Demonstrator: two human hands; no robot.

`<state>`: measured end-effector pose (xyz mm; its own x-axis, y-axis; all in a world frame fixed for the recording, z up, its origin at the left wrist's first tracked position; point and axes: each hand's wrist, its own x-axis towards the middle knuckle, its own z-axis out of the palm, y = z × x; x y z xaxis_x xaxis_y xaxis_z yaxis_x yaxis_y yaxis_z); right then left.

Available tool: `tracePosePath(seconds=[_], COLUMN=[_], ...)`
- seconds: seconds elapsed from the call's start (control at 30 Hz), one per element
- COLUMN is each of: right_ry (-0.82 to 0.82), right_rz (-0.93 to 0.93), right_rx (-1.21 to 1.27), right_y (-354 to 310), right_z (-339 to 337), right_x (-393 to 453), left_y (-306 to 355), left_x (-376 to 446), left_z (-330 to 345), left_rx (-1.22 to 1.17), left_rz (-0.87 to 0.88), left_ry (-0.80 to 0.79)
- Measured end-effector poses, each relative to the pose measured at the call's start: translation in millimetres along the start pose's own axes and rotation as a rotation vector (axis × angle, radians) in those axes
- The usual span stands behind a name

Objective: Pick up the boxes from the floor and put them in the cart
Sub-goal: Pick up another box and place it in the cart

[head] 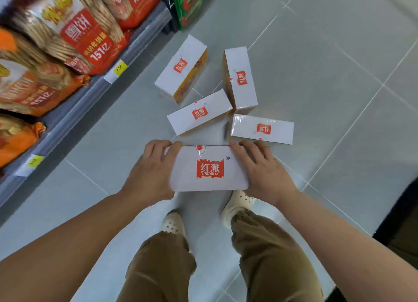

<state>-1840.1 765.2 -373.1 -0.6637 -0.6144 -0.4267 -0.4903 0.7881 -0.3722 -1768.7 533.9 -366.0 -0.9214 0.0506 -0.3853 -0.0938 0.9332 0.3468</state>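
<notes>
You held a white rectangular cardboard box with a red logo [209, 168] at frame centre, your left hand [150, 172] and right hand [262, 168] gripping its ends; four matching boxes [200, 113] lay on the grey tiled floor [339, 53] just above.

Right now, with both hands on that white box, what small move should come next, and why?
Probably lift the held box straight up, ready to carry to the cart, which is out of view. The left hand and right hand already grip its two ends, and four more boxes lie on the floor ahead, waiting.
</notes>
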Motion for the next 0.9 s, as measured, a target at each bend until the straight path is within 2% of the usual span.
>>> tracePosePath(seconds=[0.3,0.47,0.53,0.63,0.73,0.8,0.9], right_ry=[0.109,0.232,0.293,0.291,0.281,0.293,0.258], right_rz=[-0.318,-0.446,-0.486,-0.519,-0.559,-0.635,-0.664], right_rx=[-0.082,-0.15,-0.179,-0.159,-0.165,-0.173,-0.208], right_y=[-128,-210,-236,-268,-292,-308,-333], right_z=[-161,-215,-233,-253,-265,-268,-271], right_x=[-92,-133,-148,-166,-186,-204,-237], left_y=[27,13,12,15,24,34,53], left_x=[-171,-255,-280,-320,-364,-399,-449], left_z=[-170,-242,-262,-283,-292,-290,-283], left_rx=[-0.114,-0.033,-0.009,0.011,0.012,0.044,0.018], left_rz=[-0.071,-0.039,-0.027,-0.027,-0.075,-0.103,-0.221], left_ry=[0.195,0.361,0.423,0.519,0.579,0.678,0.709])
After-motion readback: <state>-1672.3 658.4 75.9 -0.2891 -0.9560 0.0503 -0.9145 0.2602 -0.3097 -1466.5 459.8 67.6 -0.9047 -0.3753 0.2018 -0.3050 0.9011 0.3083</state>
